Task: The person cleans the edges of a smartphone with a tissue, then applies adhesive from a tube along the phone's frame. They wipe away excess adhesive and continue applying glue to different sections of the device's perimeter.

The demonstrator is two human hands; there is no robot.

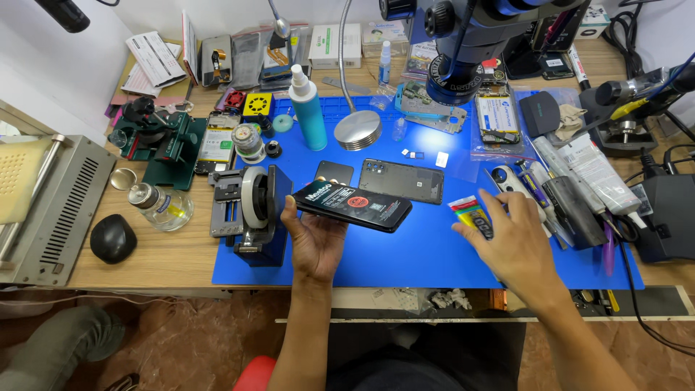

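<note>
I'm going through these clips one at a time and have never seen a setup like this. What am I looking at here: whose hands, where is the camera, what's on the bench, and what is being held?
There is no machine at work, only a person with bare hands. The single picture comes from a camera worn on the person's head, looking down at a wooden bench covered by a blue mat.

The left hand holds up a dark phone, gripped from below. The right hand is spread open over a small colourful glue tube and grips nothing yet.

Behind them on the mat lies a second dark phone back. A teal spray bottle, a round metal lamp base and a microscope head stand or hang farther back. A glass bottle sits at the left.
</note>
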